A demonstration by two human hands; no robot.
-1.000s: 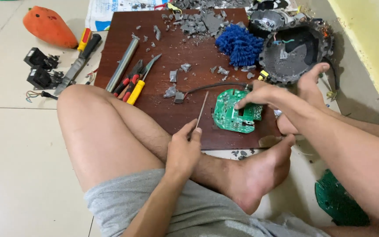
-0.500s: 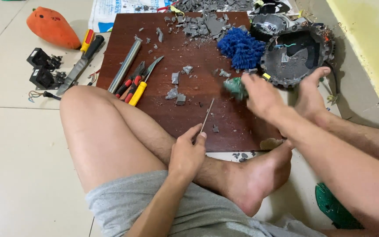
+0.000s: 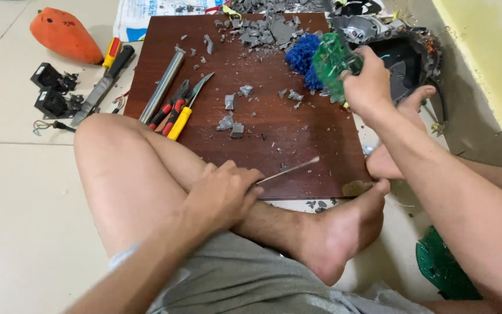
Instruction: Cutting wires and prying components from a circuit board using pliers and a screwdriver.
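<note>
Right hand (image 3: 368,86) is up around 1 o'clock, fingers curled tight around a green circuit board (image 3: 331,58). The board is flat and thin with a curved edge, a bit blurry, so no detail on the parts. It's lifted off the wooden board (image 3: 297,134), hanging just in front of a fuzzy blue brush (image 3: 302,58) at the top edge.

Left hand (image 3: 223,195) sits at 6 o'clock, resting on the shin, closed in a pinch on a thin metal rod (image 3: 289,170). The rod is straight, shiny and skinny, and pokes out toward 2 o'clock over the wood.

The wooden board is a dark reddish-brown slab, smooth, square-cornered, lying on pale floor tiles. It's littered with grey plastic shards (image 3: 233,116), jagged and matte, with a bigger heap (image 3: 274,26) at 12 o'clock.

At 10 o'clock on the wood: a long steel bar (image 3: 162,84), round and polished, lying diagonally. Just beside it are pliers (image 3: 171,107) with red handles and snips (image 3: 188,107) with a yellow grip, touching each other.

Off the wood at 10–11 o'clock: a screwdriver (image 3: 111,52) with a yellow and red handle, a black-handled tool (image 3: 103,84), two black blocky parts (image 3: 53,90), and an orange rounded shell (image 3: 65,36).

At 1–2 o'clock is a round black housing (image 3: 419,58), cracked open, rim ragged. Another green piece (image 3: 440,264) lies on the floor at 4 o'clock.
</note>
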